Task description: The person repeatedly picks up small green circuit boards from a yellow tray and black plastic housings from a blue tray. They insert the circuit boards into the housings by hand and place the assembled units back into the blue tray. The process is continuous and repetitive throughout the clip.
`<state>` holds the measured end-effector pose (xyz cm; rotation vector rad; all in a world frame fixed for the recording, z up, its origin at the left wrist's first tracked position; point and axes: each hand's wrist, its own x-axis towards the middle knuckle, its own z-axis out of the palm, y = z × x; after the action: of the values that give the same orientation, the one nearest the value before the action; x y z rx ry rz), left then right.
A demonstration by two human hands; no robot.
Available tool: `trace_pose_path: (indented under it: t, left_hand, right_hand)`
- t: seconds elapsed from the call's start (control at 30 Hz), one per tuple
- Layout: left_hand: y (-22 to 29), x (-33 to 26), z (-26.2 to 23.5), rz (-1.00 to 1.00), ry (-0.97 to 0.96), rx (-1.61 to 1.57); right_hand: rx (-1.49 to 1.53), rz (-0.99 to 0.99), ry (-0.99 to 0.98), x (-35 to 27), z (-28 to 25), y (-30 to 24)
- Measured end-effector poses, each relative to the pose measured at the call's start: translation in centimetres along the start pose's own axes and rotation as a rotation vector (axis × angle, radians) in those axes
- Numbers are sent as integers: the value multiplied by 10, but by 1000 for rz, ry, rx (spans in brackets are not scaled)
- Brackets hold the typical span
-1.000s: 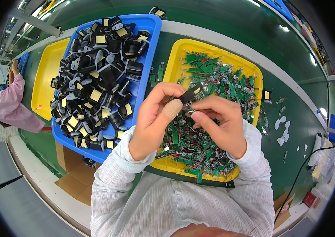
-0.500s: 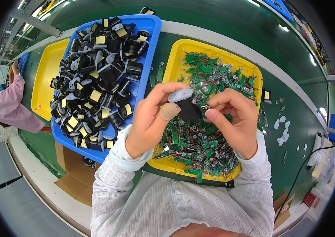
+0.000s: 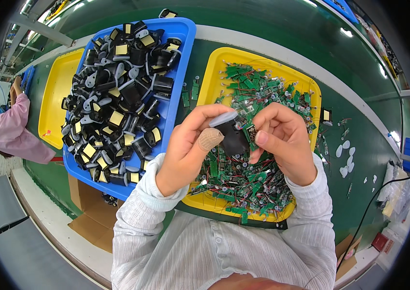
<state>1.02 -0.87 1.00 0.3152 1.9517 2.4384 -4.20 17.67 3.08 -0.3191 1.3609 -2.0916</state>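
Note:
My left hand point(image 3: 183, 152) grips a black plastic housing point(image 3: 234, 140) with a grey cap at its upper end. A tan covering wraps that hand's thumb. At the housing's right side, my right hand point(image 3: 288, 140) pinches a small green circuit board point(image 3: 251, 134) between thumb and fingers. The board's edge meets or overlaps the housing; I cannot tell whether any of it sits inside. Both hands are above a yellow tray point(image 3: 210, 72) heaped with green circuit boards and thin wires. To the left, a blue tray point(image 3: 189, 43) holds many similar black housings, several with pale yellow pads.
Another yellow tray point(image 3: 50, 92) lies beyond the blue one, near a person in a pink top point(image 3: 14, 126). White oval pieces point(image 3: 343, 171) and loose boards lie on the green table at right. A cardboard box point(image 3: 93, 222) stands below left; a black cable point(image 3: 359, 229) hangs at right.
The housing has turned, so its grey cap shows more edge-on. My right fingers have shifted slightly, and the green board between them now shows more clearly against the housing.

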Motion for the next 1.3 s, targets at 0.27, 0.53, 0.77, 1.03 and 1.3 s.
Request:
trace_pose_path:
  t: [0.27,0.53,0.77,1.03,1.3]
  left_hand:
    - [1,-1,0,-20,12,-4]
    - [0,-1,2,-58,10,-24]
    - [0,0,4,-96,38,-64]
    - [-4,-1,4,67,111,218]
    - [0,1,1,130,126,464]
  right_hand:
    - [60,23,-5,0,0,2]
    - [76,1,-11,0,4,7]
    - [43,10,-46,1,3,5]
    - [-63,43,-20,0,3,3]
    - [-121,138,-72,2,1,5]
